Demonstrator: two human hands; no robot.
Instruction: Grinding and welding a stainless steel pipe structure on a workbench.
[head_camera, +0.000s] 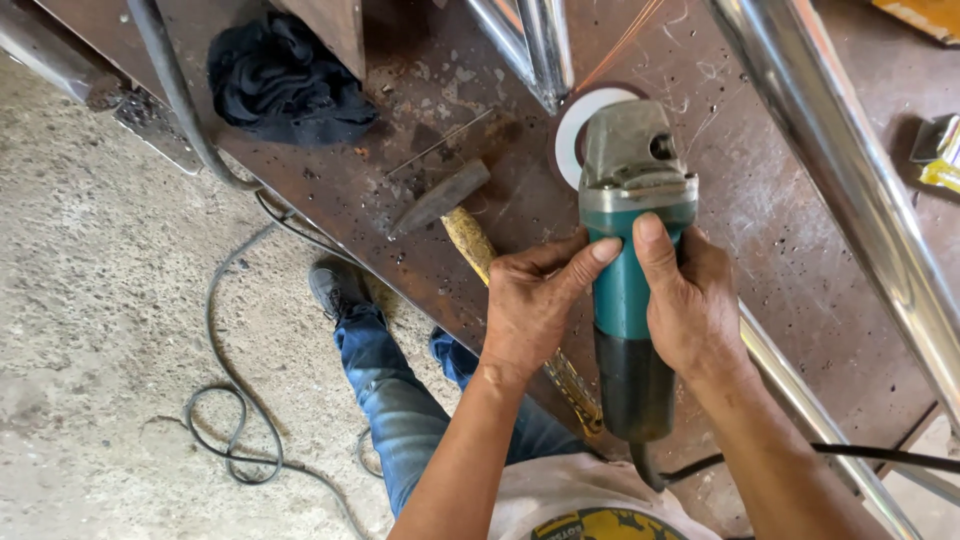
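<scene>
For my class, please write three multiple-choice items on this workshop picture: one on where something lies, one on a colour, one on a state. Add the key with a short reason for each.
1. Where does the hammer lie?
A. On the concrete floor
B. On the rusty metal table, left of the angle grinder
C. On top of the black cloth

2. What colour is the grinder's body under the hands?
A. Teal green
B. Red
C. Yellow

3. What is the grinder's disc doing?
A. Lying detached on the floor
B. Covered by the cloth
C. Meeting the shiny steel tubes, with sparks flying

Key:
1 B: its head and wooden handle rest on the table beside the left hand.
2 A: teal shows between the left hand and right hand.
3 C: orange streaks fan out above the disc.
</scene>
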